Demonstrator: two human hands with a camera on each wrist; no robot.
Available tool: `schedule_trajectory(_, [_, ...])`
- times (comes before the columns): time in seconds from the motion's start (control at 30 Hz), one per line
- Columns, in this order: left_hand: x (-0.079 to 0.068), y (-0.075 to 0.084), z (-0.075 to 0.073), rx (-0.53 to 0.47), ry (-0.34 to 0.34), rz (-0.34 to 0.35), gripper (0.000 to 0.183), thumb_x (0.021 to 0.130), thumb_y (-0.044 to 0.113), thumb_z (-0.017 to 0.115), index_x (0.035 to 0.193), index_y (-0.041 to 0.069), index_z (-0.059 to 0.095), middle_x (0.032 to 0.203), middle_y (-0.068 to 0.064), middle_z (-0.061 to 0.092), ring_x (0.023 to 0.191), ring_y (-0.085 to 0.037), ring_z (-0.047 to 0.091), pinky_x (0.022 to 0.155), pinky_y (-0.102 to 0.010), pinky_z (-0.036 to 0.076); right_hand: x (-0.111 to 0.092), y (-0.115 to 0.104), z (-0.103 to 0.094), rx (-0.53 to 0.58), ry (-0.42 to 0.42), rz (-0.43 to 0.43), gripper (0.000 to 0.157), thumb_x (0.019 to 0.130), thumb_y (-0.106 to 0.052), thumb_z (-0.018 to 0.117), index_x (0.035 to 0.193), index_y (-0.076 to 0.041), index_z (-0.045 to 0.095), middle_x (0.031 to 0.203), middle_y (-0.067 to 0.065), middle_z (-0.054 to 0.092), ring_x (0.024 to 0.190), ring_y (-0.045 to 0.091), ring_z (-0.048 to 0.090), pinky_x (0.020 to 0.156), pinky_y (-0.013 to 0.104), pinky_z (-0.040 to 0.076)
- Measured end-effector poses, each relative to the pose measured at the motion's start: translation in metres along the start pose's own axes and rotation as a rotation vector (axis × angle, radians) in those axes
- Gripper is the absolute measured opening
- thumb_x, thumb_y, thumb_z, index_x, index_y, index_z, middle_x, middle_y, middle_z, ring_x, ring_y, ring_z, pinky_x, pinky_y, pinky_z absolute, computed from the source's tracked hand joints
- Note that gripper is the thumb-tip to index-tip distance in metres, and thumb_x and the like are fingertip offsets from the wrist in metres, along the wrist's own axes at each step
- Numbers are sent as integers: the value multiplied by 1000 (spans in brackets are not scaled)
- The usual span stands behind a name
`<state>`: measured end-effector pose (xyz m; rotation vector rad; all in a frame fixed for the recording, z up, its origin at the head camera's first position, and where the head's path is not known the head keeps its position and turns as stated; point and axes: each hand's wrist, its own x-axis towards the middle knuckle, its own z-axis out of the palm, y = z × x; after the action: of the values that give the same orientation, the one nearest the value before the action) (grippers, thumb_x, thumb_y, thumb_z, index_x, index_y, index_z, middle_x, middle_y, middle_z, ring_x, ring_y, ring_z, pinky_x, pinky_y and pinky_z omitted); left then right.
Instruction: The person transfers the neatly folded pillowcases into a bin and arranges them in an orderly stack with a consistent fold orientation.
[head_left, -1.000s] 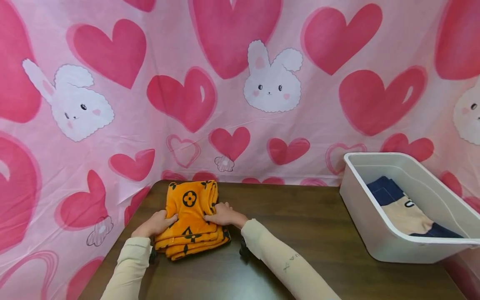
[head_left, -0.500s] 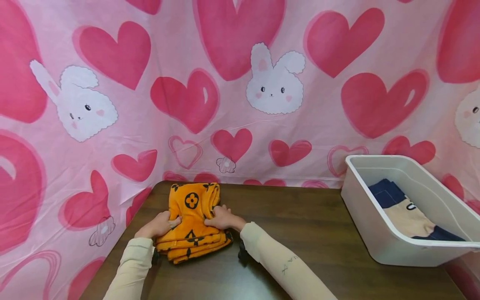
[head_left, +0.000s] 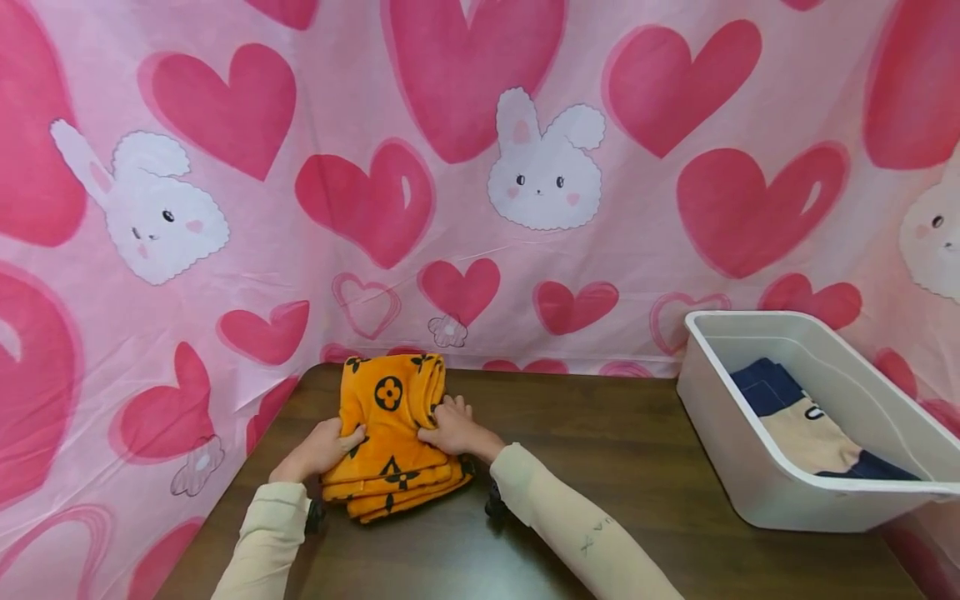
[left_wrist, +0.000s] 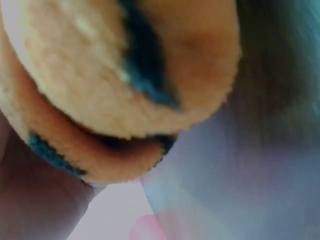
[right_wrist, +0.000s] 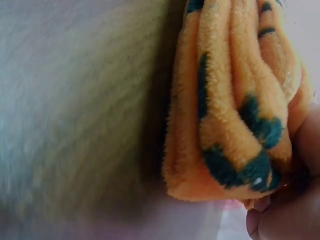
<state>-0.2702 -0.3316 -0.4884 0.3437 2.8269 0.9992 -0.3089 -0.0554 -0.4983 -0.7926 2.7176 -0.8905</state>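
Note:
A folded orange plush cloth with black flower and leaf motifs lies in several layers at the left of the table. My left hand grips its left side, thumb on top. On the opposite side my right hand holds it with the thumb over the upper layer; the fingers reach to the edge folds. Close up in the left wrist view, the rounded folds of the cloth fill the upper left. Stacked fold edges of the cloth show in the right wrist view, beside the hand.
A light grey plastic bin stands at the right of the brown wooden table. Inside the bin lies a folded beige and navy garment. A pink curtain with hearts and rabbits hangs behind and at the left.
Both hands have shifted slightly right and away with the orange cloth between them. The grip stays on the same two sides. The bin has not moved on the table.

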Motion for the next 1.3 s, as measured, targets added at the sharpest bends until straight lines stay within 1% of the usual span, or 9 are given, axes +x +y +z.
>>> schedule_trajectory(0.1, [0, 5, 1, 29, 41, 28, 37, 104, 34, 56, 78, 7, 60, 65, 2, 50, 60, -13, 52, 59, -27, 43, -2, 0, -3, -35, 22, 0, 45, 95, -34, 62, 59, -12, 45, 87, 4, 39, 83, 23, 31, 75, 34, 17])
schedule_trajectory(0.23, [-1, 10, 2, 62, 70, 44, 39, 104, 33, 56, 73, 9, 56, 61, 3, 44, 56, -13, 48, 56, -27, 40, -5, -1, -5, -87, 36, -17, 47, 96, -35, 61, 59, -13, 45, 87, 4, 39, 83, 23, 32, 74, 32, 16])
schedule_trajectory(0.43, [-3, 14, 3, 45, 66, 35, 36, 104, 33, 56, 78, 8, 58, 64, 2, 46, 60, -13, 50, 59, -27, 41, -6, 2, -3, -177, 50, -89, 48, 100, -38, 58, 59, -15, 48, 83, 1, 43, 83, 21, 33, 73, 31, 19])
schedule_trajectory(0.57, [-3, 13, 4, 31, 68, 42, 35, 104, 33, 56, 79, 7, 58, 65, 2, 47, 61, -14, 50, 59, -27, 41, -7, 2, -3, -232, 62, -106, 48, 100, -39, 56, 60, -16, 47, 76, -1, 41, 82, 21, 36, 75, 32, 20])
schedule_trajectory(0.73, [-2, 11, 7, 15, 67, 45, 37, 104, 33, 56, 77, 7, 58, 63, 2, 46, 59, -14, 51, 58, -26, 41, -9, 1, -1, -231, 76, -89, 48, 101, -38, 56, 60, -16, 44, 61, -3, 34, 68, 21, 40, 71, 31, 22])
schedule_trajectory(0.87, [-2, 9, 9, 9, 63, 31, 38, 104, 33, 56, 75, 7, 57, 62, 3, 45, 57, -14, 50, 56, -26, 41, -11, -1, 0, -206, 91, -65, 48, 101, -36, 57, 60, -16, 43, 56, -3, 31, 59, 19, 39, 66, 29, 24])
schedule_trajectory(1.13, [-4, 8, 12, 23, 71, 11, 43, 103, 33, 56, 68, 10, 50, 60, 3, 41, 55, -14, 46, 55, -26, 39, -13, -3, -2, -164, 132, -61, 41, 99, -32, 61, 66, -15, 44, 62, -1, 36, 59, 17, 39, 63, 26, 26])
schedule_trajectory(1.2, [-4, 8, 12, 24, 72, 15, 43, 103, 33, 56, 67, 10, 50, 59, 4, 40, 54, -14, 45, 55, -26, 38, -14, -3, -3, -162, 131, -57, 38, 99, -32, 61, 69, -14, 47, 63, 0, 39, 61, 17, 41, 64, 26, 27])
schedule_trajectory(1.3, [-3, 8, 13, 18, 66, 12, 42, 103, 33, 56, 69, 9, 51, 59, 3, 40, 55, -14, 45, 55, -26, 38, -14, -2, -4, -154, 124, -55, 38, 99, -33, 61, 69, -14, 47, 62, -1, 37, 60, 17, 39, 63, 26, 27])
